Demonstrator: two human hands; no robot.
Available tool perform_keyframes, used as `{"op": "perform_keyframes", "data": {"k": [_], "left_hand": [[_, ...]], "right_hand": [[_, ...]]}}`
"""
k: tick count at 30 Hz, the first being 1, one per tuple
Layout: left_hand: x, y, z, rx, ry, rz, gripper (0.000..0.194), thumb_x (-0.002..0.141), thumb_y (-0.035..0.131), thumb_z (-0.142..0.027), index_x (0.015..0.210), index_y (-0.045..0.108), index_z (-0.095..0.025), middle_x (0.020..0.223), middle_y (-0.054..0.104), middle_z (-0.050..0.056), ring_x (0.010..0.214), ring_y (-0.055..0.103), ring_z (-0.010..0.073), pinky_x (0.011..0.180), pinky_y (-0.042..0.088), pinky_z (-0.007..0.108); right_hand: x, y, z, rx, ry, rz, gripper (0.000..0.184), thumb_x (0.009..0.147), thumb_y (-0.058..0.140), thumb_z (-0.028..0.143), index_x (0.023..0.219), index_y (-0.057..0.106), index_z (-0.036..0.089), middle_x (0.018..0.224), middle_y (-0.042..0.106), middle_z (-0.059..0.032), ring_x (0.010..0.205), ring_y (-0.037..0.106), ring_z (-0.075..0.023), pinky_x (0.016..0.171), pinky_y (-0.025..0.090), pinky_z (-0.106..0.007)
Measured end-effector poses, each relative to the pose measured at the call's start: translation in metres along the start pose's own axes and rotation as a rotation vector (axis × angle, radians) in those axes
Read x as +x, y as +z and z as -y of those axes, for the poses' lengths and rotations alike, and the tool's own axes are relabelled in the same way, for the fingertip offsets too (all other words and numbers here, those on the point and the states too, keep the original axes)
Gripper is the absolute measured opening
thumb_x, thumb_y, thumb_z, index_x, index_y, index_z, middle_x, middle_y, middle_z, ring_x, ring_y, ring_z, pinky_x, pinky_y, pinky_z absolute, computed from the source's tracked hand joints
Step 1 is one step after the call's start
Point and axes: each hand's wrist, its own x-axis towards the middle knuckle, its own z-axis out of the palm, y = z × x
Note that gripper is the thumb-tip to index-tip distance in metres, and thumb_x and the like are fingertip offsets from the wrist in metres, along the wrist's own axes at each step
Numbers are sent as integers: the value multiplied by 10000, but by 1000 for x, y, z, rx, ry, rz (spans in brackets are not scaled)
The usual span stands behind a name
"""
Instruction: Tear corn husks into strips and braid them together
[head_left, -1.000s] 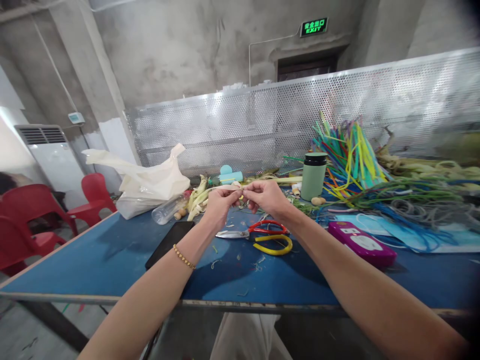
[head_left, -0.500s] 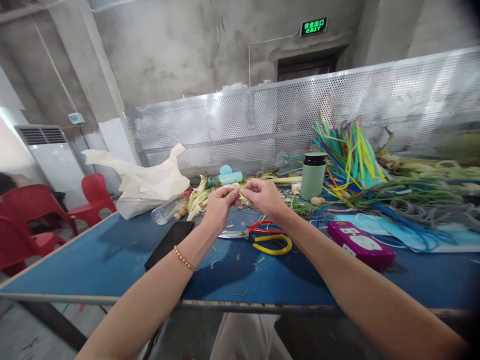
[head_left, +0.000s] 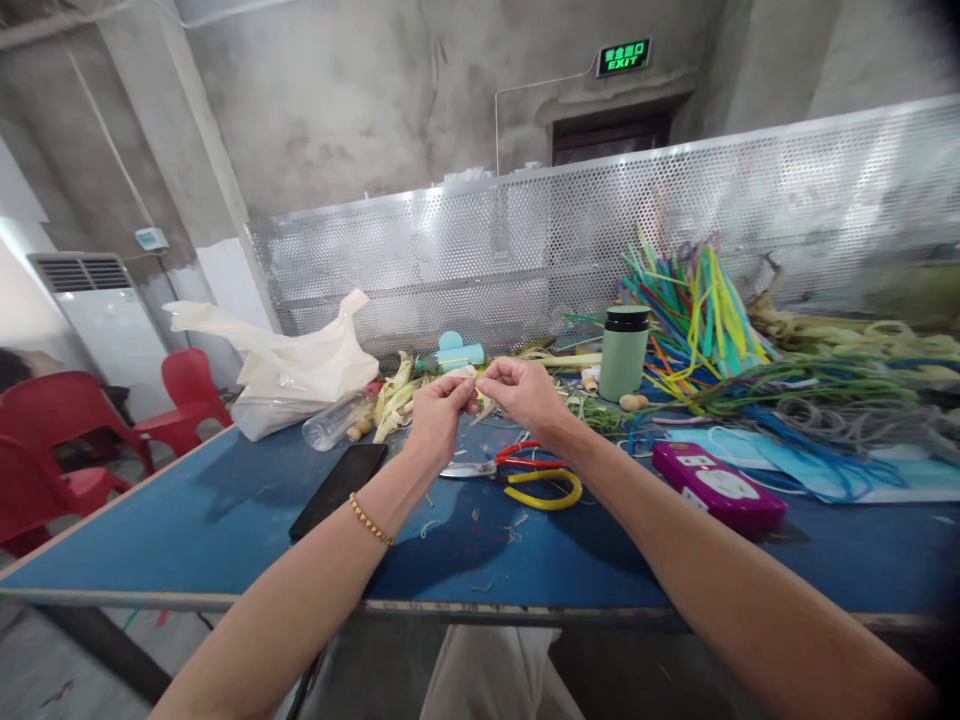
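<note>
My left hand [head_left: 441,408] is closed in a pinch on a small pale piece [head_left: 466,372], perhaps husk; its kind is too small to tell. Against it, fingertips nearly meeting, my right hand [head_left: 519,395] is pinched shut too, and what lies between its fingers is hidden. Both are raised over the blue table [head_left: 247,520]. Just below them lie scissors [head_left: 517,470] with one red and one yellow handle, blades pointing left. Behind the left hand are pale corn husks [head_left: 396,400] and a light blue item [head_left: 459,352].
To the left are a white plastic bag [head_left: 300,370], a clear bottle [head_left: 330,428] and a black phone-like slab [head_left: 339,488]. At right stand a green canister [head_left: 624,355], a purple box [head_left: 718,487], tangled cords [head_left: 817,385] and colourful strips [head_left: 712,310]. A perforated metal panel [head_left: 450,250] borders the back.
Both hands stay pinched together in nearly the same place, with only slight finger movement. The view has shifted a little; the things on the table have not moved.
</note>
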Motion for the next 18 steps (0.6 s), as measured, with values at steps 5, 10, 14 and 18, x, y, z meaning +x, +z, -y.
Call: {"op": "perform_keyframes", "data": {"k": [5, 10, 14, 18], "left_hand": [[2, 0, -1, -25, -16, 24, 177, 674, 723, -253, 664, 611, -116, 575, 524, -6, 551, 462, 80, 585, 361, 243], [2, -1, -2, -84, -42, 90, 170, 662, 730, -238, 676, 618, -112, 612, 548, 6, 589, 484, 86, 621, 384, 249], [2, -1, -3, -44, -55, 90, 188, 657, 740, -255, 720, 645, -106, 626, 560, 7, 587, 475, 83, 606, 373, 241], [4, -2, -1, 107, 8, 53, 207, 680, 737, -295, 709, 641, -113, 597, 547, -4, 545, 432, 74, 549, 335, 233]], "right_hand": [[-1, -3, 0, 65, 48, 46, 203, 759, 614, 347, 667, 543, 180, 454, 478, 56, 382, 404, -70, 384, 308, -204], [0, -7, 1, 181, 109, 118, 165, 741, 637, 298, 689, 545, 171, 503, 555, 29, 374, 450, -70, 372, 379, -205], [1, -8, 0, 119, 129, 63, 126, 742, 615, 226, 664, 537, 165, 518, 577, 21, 348, 448, -66, 343, 359, -200], [0, -6, -2, 70, 105, 79, 124, 747, 602, 214, 651, 541, 162, 503, 577, 21, 344, 452, -71, 342, 356, -198]]}}
